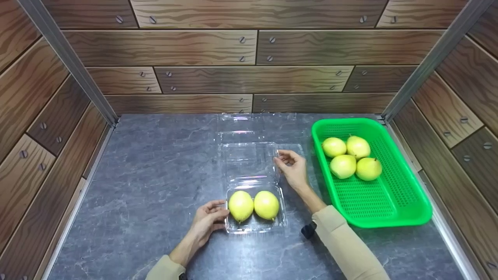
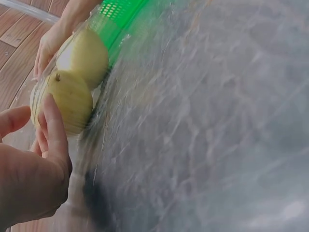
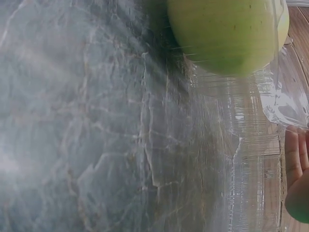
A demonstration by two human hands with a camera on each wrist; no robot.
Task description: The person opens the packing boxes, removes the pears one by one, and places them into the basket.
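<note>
Two yellow-green pears (image 1: 241,206) (image 1: 266,205) lie side by side in the base of a clear plastic clamshell container (image 1: 255,230). Its see-through lid (image 1: 249,161) is swung back, away from the person. My left hand (image 1: 208,219) rests against the base's left wall; in the left wrist view its fingers are fairly straight, with the thumb apart from them. At the lid's right edge, my right hand (image 1: 293,169) pinches the plastic between thumb and fingers. The right wrist view shows only part of that hand (image 3: 297,174), beside the lid and below a pear (image 3: 224,36).
A green perforated basket (image 1: 383,210) stands at the right, with several pears (image 1: 343,166) toward its far end. More clear plastic containers (image 1: 241,126) lie behind the lid, faint against the grey marbled tabletop (image 1: 155,171). Wood-patterned walls (image 1: 194,48) enclose the back and sides.
</note>
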